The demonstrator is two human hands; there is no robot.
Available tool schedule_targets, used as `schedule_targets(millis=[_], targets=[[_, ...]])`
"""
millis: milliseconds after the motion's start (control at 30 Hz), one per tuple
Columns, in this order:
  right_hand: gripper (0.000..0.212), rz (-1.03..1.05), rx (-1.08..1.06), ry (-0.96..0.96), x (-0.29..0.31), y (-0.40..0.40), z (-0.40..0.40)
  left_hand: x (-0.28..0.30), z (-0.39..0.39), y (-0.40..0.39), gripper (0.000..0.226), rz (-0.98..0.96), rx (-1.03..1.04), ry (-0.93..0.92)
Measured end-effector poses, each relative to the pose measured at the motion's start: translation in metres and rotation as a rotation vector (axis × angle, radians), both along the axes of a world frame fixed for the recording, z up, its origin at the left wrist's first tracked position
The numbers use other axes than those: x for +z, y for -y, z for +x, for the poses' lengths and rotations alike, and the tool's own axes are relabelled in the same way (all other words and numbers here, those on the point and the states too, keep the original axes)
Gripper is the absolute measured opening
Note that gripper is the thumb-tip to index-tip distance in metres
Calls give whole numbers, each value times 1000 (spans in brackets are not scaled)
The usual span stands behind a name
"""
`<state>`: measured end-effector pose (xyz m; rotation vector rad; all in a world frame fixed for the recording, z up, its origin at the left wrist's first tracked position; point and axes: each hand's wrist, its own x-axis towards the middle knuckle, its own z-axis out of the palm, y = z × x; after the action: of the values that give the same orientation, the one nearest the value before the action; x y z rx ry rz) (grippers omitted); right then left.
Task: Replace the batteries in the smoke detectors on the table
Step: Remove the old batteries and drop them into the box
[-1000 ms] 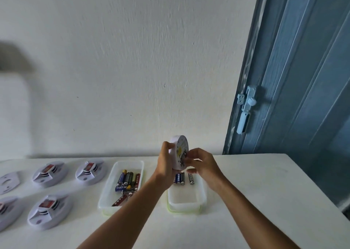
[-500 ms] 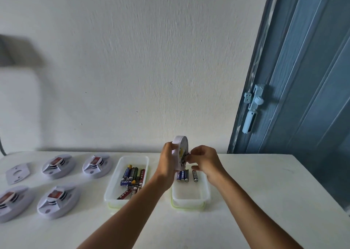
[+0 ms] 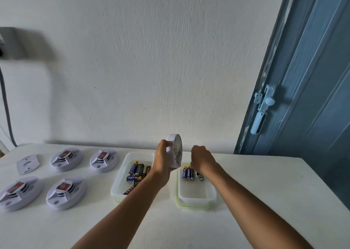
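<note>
My left hand (image 3: 162, 163) grips a white round smoke detector (image 3: 175, 150) on edge above the table, its open back facing right. My right hand (image 3: 201, 158) hovers apart from it, fingers curled downward over the far end of the right clear tray (image 3: 196, 201). Several batteries (image 3: 189, 174) lie there just under the fingertips. Whether the fingers pinch a battery is hidden. The left clear tray (image 3: 117, 184) holds several mixed batteries (image 3: 138, 171).
Several more white smoke detectors lie on the left of the white table, among them a far one (image 3: 104, 160) and a near one (image 3: 66, 192). A loose mounting plate (image 3: 28, 163) lies far left. A blue door (image 3: 312, 97) with a latch (image 3: 263, 106) stands right.
My right hand has left the back of the smoke detector and dropped to the right, over the batteries in the right tray. My left hand still holds the detector upright.
</note>
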<state>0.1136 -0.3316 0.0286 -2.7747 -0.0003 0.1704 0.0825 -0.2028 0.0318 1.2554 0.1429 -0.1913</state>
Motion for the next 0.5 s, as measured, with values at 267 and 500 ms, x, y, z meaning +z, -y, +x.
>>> schedule_targets(millis=[267, 500], targets=[[21, -30, -2, 74, -11, 1, 9, -6, -5, -5, 73, -45, 42, -52], [14, 737, 157, 84, 10, 1, -16, -3, -4, -10, 49, -218, -8, -85]])
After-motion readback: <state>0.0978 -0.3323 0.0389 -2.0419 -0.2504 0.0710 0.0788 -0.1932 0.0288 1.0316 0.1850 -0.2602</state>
